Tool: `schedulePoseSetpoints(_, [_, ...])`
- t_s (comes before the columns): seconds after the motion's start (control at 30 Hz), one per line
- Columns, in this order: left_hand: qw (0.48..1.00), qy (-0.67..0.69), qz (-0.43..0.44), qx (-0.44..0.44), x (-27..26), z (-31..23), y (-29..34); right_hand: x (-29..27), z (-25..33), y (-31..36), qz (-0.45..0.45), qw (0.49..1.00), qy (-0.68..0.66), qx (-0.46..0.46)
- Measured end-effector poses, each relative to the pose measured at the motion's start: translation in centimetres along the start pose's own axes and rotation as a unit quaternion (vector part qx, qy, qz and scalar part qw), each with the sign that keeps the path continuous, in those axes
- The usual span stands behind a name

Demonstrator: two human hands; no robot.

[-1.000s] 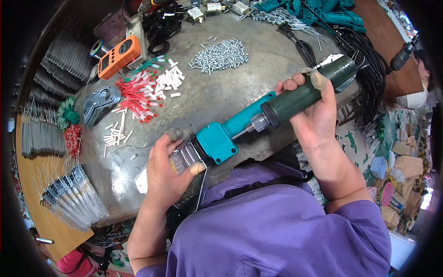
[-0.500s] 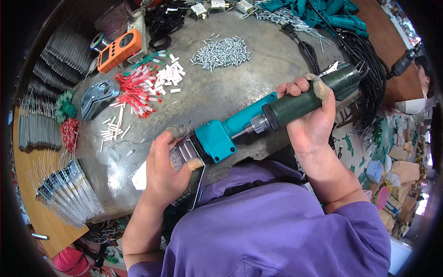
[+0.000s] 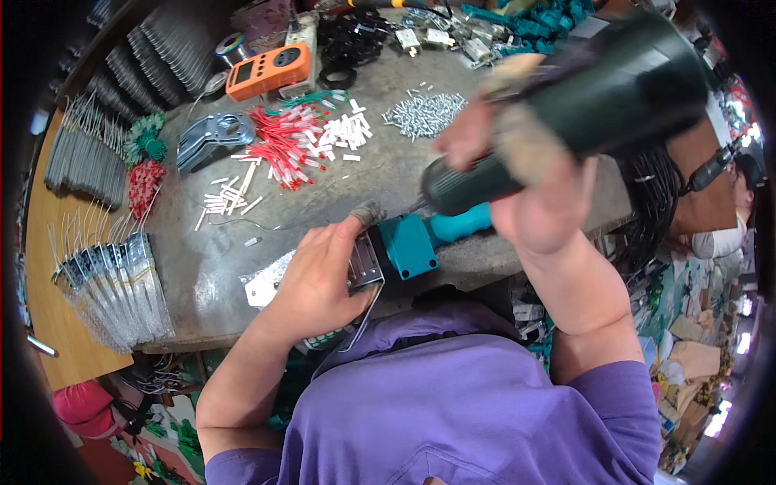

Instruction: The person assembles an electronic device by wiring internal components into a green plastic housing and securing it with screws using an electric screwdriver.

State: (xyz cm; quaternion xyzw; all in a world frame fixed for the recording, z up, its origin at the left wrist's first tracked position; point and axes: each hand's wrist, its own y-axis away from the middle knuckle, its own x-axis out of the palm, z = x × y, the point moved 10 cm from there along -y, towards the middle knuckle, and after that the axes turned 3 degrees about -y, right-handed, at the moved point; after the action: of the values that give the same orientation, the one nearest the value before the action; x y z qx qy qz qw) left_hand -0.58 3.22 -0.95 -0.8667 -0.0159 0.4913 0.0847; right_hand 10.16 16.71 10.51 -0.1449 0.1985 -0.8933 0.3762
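The right hand (image 3: 541,194) is wrapping tightly around the dark green barrel of a power tool (image 3: 566,121), holding it raised and tilted so that the barrel end is looming large toward the camera; the tool's teal front section (image 3: 428,238) is pointing down toward the near edge of the table (image 3: 388,174). The left hand (image 3: 319,279) is closing around a small metal bracket (image 3: 365,263), pressing it against the teal head of the tool; the thumb is lying on top and the fingers are curling underneath; a flat metal strip (image 3: 263,283) is sticking out to the left from beneath this hand, lying on the table.

Beyond the hands, short white sleeves (image 3: 343,133) and red-tipped wire pieces (image 3: 279,145) are lying scattered on the table, with a few white pieces (image 3: 222,200) spreading out nearer the left; a pile of small silver screws (image 3: 424,113) is sitting further back, well apart from the hands. A grey metal plate (image 3: 206,137) is lying beside the red pieces; an orange meter (image 3: 267,71) is resting at the far left corner; black rings (image 3: 352,40) and teal parts (image 3: 541,18) are crowding the far edge. Bundles of grey metal strips (image 3: 113,279) are lying off the left side of the table on a wooden surface (image 3: 44,291); black cables (image 3: 655,210) are hanging on the right.
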Motion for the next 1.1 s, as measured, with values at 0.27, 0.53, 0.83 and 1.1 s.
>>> schedulePoseSetpoints(0.27, [0.998, 0.050, 0.022, -0.036, 0.7, 1.1, -0.1, 7.8, -3.0, -1.8, 0.129, 0.985, 0.015, 0.112])
schedulePoseSetpoints(0.53, [0.999, 0.045, -0.006, -0.014, 0.2, 0.8, 0.0, 7.5, -4.9, -1.8, 0.145, 0.983, -0.034, 0.107])
schedulePoseSetpoints(0.83, [0.998, 0.047, 0.015, -0.027, 0.3, 0.7, 0.1, 7.1, -5.5, -1.5, 0.127, 0.983, -0.043, 0.127])
schedulePoseSetpoints(1.1, [0.990, -0.079, -0.112, 0.028, -1.7, -1.1, 1.9, 8.3, -3.1, -2.2, 0.239, 0.954, -0.097, 0.152])
